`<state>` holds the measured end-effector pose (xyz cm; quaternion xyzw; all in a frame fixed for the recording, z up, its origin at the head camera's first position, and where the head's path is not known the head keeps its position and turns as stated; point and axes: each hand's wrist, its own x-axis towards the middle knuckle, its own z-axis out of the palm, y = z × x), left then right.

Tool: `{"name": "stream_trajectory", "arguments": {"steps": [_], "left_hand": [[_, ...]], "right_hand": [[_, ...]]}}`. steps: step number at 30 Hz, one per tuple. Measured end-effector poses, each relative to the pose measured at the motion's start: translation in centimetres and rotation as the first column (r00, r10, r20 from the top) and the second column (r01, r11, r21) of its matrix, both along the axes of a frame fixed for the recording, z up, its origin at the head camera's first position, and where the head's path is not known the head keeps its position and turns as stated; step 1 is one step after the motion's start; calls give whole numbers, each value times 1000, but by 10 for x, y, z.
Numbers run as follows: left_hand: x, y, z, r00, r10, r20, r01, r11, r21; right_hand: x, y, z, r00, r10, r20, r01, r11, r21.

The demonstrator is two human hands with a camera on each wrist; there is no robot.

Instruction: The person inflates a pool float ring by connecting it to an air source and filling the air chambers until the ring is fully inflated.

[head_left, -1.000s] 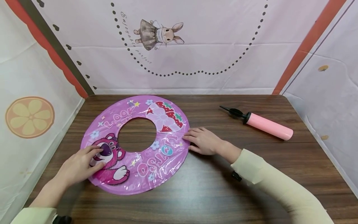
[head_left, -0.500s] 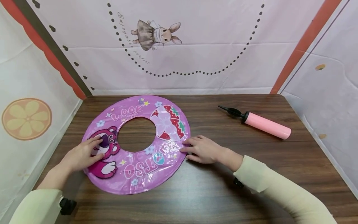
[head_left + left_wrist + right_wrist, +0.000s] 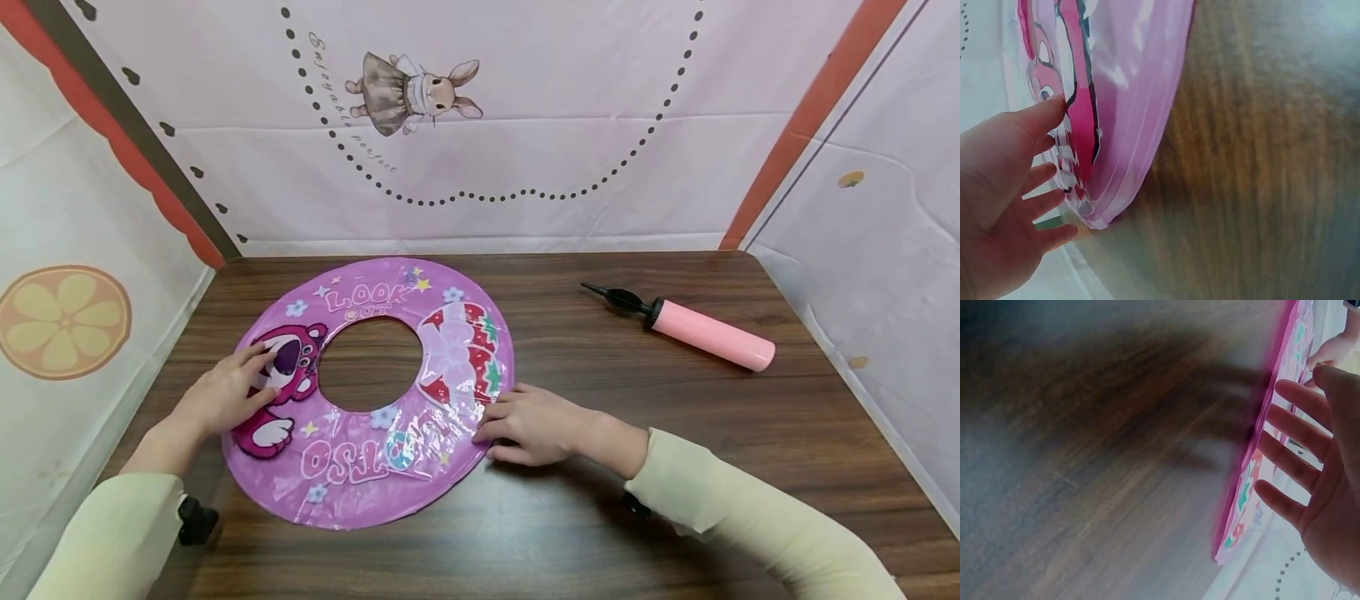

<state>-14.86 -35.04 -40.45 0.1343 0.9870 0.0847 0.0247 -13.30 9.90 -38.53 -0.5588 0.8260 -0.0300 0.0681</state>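
Observation:
A flat purple swim ring (image 3: pixel 360 504), printed with a pink bear, strawberries and lettering, lies on the wooden table left of centre. My left hand (image 3: pixel 225 398) rests on its left side, fingertips over the bear print. In the left wrist view, the thumb and spread fingers of that hand (image 3: pixel 1007 181) reach to the ring's surface. At the lower right rim, my right hand (image 3: pixel 532 427) touches the ring with extended fingers. The right wrist view shows those fingers (image 3: pixel 1291 462) spread along the edge. Neither hand curls round the vinyl.
A hand pump (image 3: pixel 708 333) with a pink barrel and black nozzle lies at the right of the table (image 3: pixel 540 533). Printed cloth (image 3: pixel 540 150) hangs behind the table and along both sides.
The swim ring has turned clockwise: the bear print has moved up, the strawberries down and the lower lettering left. My left hand has moved up, my right hand down and slightly left.

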Motion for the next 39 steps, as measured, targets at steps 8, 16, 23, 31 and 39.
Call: {"name": "stream_trajectory", "arguments": {"steps": [8, 16, 23, 31, 39], "left_hand": [[7, 6, 0, 999, 19, -39, -19, 1000, -21], [29, 34, 12, 995, -18, -97, 14, 999, -47], [45, 53, 18, 997, -15, -74, 11, 998, -54], [45, 56, 15, 998, -1, -61, -3, 997, -72], [32, 50, 13, 1000, -3, -2, 3, 999, -50]], "right_hand": [[-4, 1, -3, 1000, -8, 29, 9, 1000, -8], [-29, 5, -3, 992, -125, 14, 125, 992, -36], [-54, 16, -9, 962, -273, 13, 274, 961, -44], [-56, 23, -14, 958, -287, -16, 286, 957, -45], [-41, 22, -10, 975, -219, -29, 217, 975, -41]]}}
